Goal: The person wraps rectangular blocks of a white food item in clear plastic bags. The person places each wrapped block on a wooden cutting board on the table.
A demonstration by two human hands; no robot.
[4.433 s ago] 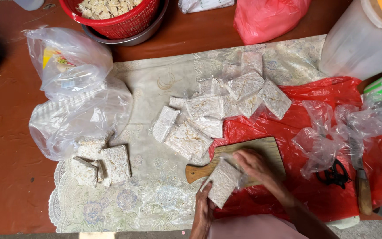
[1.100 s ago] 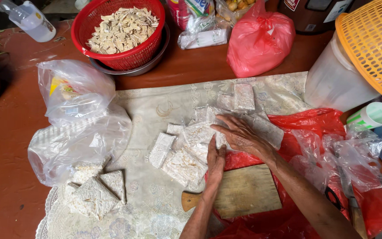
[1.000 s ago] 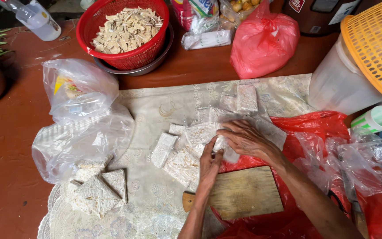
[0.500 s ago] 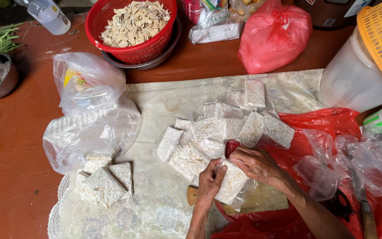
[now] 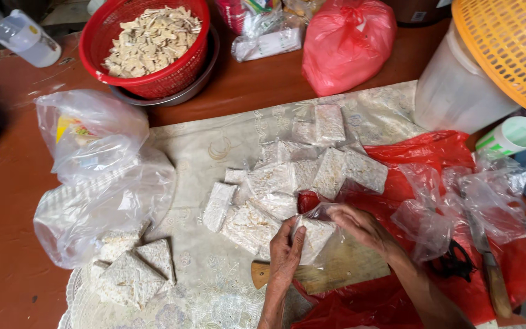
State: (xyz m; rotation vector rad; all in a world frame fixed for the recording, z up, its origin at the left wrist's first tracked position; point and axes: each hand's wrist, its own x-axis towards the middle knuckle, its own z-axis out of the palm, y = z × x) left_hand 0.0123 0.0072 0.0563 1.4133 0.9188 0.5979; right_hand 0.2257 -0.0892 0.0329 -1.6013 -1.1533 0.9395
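My left hand (image 5: 284, 250) and my right hand (image 5: 360, 228) both grip one white tempeh block in a clear plastic wrap (image 5: 315, 234), held over the wooden cutting board (image 5: 336, 274). Just beyond it lies a heap of several wrapped tempeh blocks (image 5: 287, 183) on the pale patterned cloth (image 5: 208, 152). A few unwrapped triangular tempeh pieces (image 5: 132, 274) lie at the cloth's near left corner.
A red basket of sliced pieces (image 5: 150, 42) stands at the back. Empty clear bags (image 5: 92, 176) lie left, crumpled wraps (image 5: 458, 195) right on red plastic sheet (image 5: 433, 152). Scissors (image 5: 455, 259), a knife (image 5: 488, 274), a pink bag (image 5: 348, 42), a white tub (image 5: 458, 91), an orange basket (image 5: 512, 49).
My hands reached to the heap, took a wrapped block and drew it back over the cutting board. Both hands now grip its plastic. The view shifted.
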